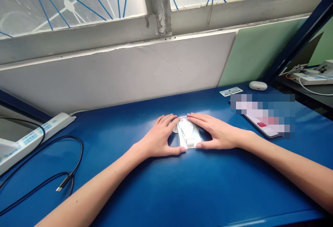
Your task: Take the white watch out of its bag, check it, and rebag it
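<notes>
A small shiny clear packet [189, 135] lies flat on the blue table, with something whitish inside that I cannot make out. My left hand [162, 136] rests at its left side, fingers stretched forward and thumb at the near left corner. On the opposite side is my right hand [214, 131], its fingertips on the far right edge and its thumb by the near right corner. Both hands lie low on the table with thumbs spread from the fingers, framing the packet. A pale rounded edge shows under my left fingers, mostly hidden.
To the right lie a phone [267, 128] with a blurred-out screen, a printed card [231, 91] and a white earbud case [258, 85]. At left a white power strip [39, 133] and a black cable [81, 147] sit on the table [182, 192]. A wall panel [130, 70] rises behind.
</notes>
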`<state>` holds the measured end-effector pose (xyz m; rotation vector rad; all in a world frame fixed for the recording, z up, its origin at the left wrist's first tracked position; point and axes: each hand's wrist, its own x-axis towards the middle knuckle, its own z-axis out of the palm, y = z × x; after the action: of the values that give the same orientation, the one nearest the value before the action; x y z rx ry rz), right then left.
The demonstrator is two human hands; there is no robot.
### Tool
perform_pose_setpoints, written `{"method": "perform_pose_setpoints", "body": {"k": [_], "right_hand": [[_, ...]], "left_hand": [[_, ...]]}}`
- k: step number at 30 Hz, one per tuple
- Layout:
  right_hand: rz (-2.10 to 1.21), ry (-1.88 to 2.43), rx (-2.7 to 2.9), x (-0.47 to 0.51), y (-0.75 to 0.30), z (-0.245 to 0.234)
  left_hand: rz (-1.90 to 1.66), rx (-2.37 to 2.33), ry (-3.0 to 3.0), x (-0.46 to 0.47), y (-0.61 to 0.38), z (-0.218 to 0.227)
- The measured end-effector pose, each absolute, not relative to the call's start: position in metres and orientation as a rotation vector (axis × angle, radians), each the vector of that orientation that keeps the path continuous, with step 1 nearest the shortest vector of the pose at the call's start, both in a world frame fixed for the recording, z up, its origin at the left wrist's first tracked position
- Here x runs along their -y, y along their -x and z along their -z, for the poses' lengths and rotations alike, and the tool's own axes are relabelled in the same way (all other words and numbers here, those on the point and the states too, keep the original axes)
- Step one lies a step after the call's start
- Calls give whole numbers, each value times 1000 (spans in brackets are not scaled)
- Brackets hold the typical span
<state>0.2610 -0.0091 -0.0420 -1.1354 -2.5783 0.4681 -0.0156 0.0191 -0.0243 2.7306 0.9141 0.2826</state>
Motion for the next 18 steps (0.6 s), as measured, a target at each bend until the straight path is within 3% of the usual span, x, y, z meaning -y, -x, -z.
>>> {"method": "perform_pose_setpoints", "body": {"k": [9,18], "right_hand": [[-463,1144,2558,9,-264,43],[-237,1166,2412,6,-262,36]], "left_hand": [[-234,-920,-2750,-19,15,23],[-349,-941,-2747,-19,17,28]]}}
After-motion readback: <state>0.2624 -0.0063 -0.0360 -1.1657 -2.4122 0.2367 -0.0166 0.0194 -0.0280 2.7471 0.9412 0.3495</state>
